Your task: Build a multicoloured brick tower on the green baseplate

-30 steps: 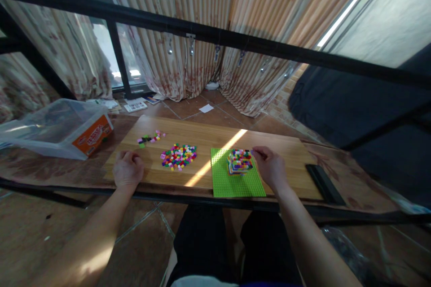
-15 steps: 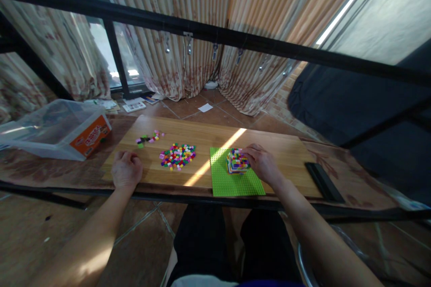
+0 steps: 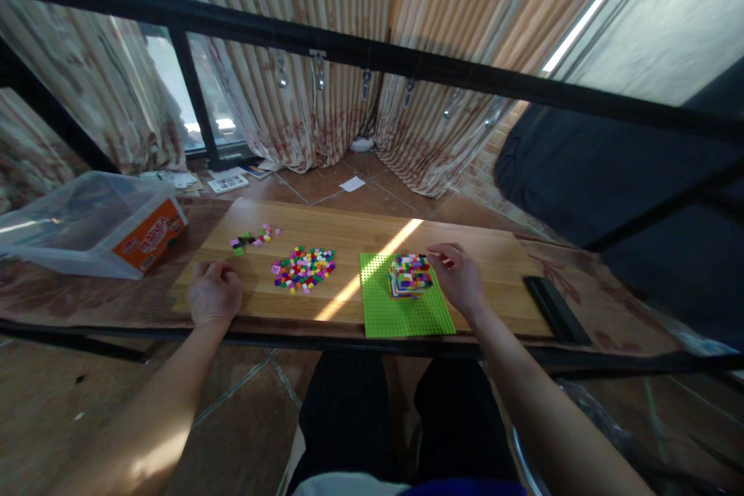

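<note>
A block-shaped build of multicoloured toy bricks (image 3: 410, 276) stands on a green studded baseplate (image 3: 380, 316). Just to its right, my right hand (image 3: 456, 273) hovers with fingers loosely bent and apart, not touching the build; no brick shows in it. My left hand (image 3: 215, 293) rests at the left end of the wooden board, its fingers curled in, and I make out nothing held. Between the hands lies a loose pile of small coloured bricks (image 3: 304, 270). A smaller scatter of bricks (image 3: 254, 239), some black, green and pink, lies behind it.
A clear plastic box (image 3: 87, 248) with an orange label stands left of the wooden board (image 3: 342, 229). A long black object (image 3: 556, 310) lies at the board's right end. A black metal bar (image 3: 360, 54) crosses in front of the curtains.
My right hand has drawn back to the right from the top of the brick build, and its fingers have parted. My left hand stays in place. The view has shifted slightly.
</note>
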### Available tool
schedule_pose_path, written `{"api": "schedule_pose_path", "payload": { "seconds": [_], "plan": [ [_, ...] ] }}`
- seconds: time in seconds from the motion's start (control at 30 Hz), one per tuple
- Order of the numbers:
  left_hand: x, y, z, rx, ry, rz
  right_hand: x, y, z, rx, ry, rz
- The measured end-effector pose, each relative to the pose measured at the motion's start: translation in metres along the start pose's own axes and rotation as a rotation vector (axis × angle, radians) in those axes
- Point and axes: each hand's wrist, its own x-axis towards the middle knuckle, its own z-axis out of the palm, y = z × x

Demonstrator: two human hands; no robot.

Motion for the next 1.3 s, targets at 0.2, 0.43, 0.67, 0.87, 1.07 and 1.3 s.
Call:
{"api": "schedule_pose_path", "payload": {
  "seconds": [0.2,0.43,0.67,0.87,1.07,1.3],
  "plan": [
    [0.0,0.005,-0.004,0.007,-0.024,-0.02,0.002,0.013,0.018,0.064,-0.016,0.168],
    [-0.001,0.007,-0.006,0.01,-0.031,-0.02,0.003,0.009,0.03,0.452,-0.107,0.359],
    [-0.001,0.005,-0.005,0.007,-0.019,-0.013,0.0,0.009,0.033,0.58,-0.107,0.389],
    [-0.001,0.004,-0.004,0.008,-0.014,0.002,-0.003,0.014,0.039,0.538,-0.071,0.346],
    [0.0,0.004,-0.004,0.017,-0.032,-0.009,-0.002,0.009,0.027,0.563,0.052,0.335],
    [0.0,0.004,-0.004,0.055,-0.036,0.003,-0.013,-0.044,0.0,0.429,0.35,0.14]
  ]
}}
